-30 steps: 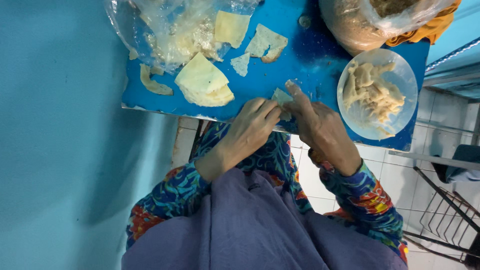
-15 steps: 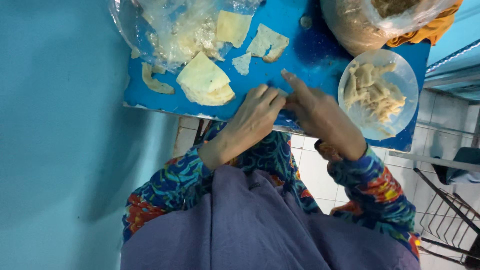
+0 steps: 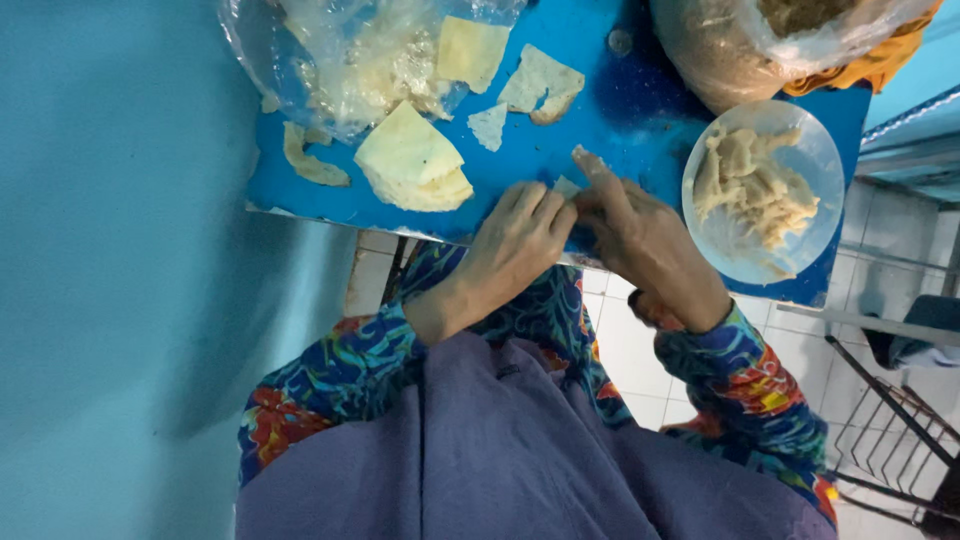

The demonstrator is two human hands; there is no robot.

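My left hand (image 3: 515, 240) and my right hand (image 3: 640, 235) meet at the near edge of a blue table (image 3: 620, 120). Together they pinch a small pale dough wrapper (image 3: 567, 187); most of it is hidden under the fingers. Just left of my hands lies a folded stack of pale yellow wrappers (image 3: 410, 165). To the right of my right hand stands a clear bowl (image 3: 815, 150) that holds several folded dough pieces (image 3: 755, 185).
A clear plastic bag (image 3: 350, 60) with more wrappers lies at the table's far left. Torn wrapper scraps (image 3: 540, 82) and a strip (image 3: 310, 160) lie on the table. A large bag of brownish filling (image 3: 740, 45) stands far right. White floor tiles and a metal rack (image 3: 890, 420) are at the right.
Both hands stay together on the small wrapper at the table edge. The fingers have shifted and closed over it, so less of the wrapper shows now.
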